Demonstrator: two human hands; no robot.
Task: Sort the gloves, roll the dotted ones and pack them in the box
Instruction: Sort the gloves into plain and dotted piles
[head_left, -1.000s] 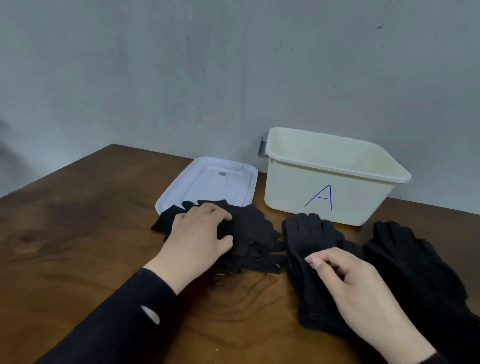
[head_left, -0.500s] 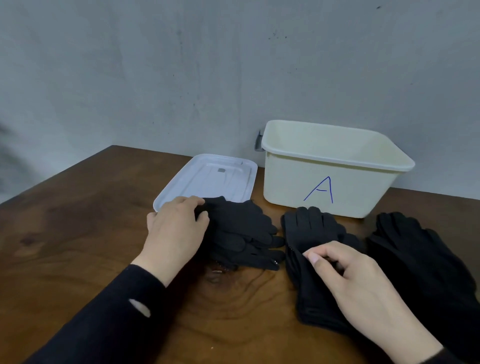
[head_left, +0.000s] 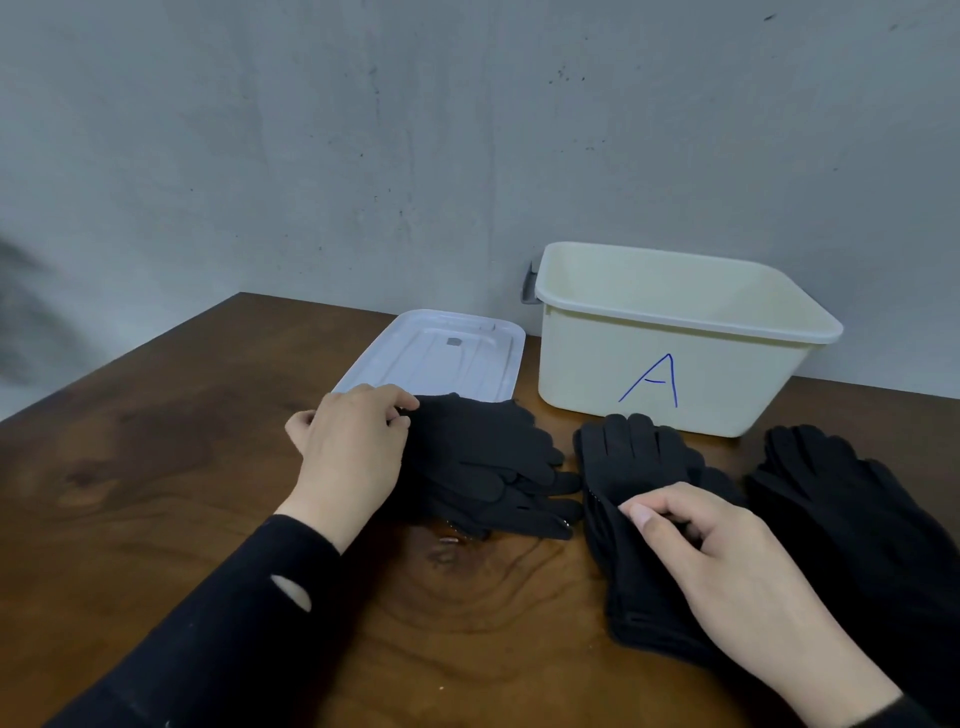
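Behind everything we see a plain grey wall (head_left: 363, 156), and under our hands a dark brown wooden table (head_left: 156, 467) with a swirl of grain near the middle. At the back stands a cream box (head_left: 597, 364) marked with a blue letter A, open at the top, and as far as we can see into it nothing shows inside. Just to its left a white lid (head_left: 441, 353) lies flat on the wood. In front of these we count three heaps of black gloves. The left pile (head_left: 483, 467) sits at the near edge of the lid, its fingers pointing right; our left hand (head_left: 348, 457) rests on its cuff end with the fingertips curled onto the fabric, gripping the edge. The middle stack (head_left: 628, 457) lies flat with its fingers pointing toward the box, and our right hand (head_left: 727, 561) pinches its top layer between thumb and forefinger. The right pile (head_left: 841, 509) lies just beside it, untouched, near the box's front corner. We cannot tell from here which gloves carry dots. A black sleeve (head_left: 218, 623) covers our left forearm.
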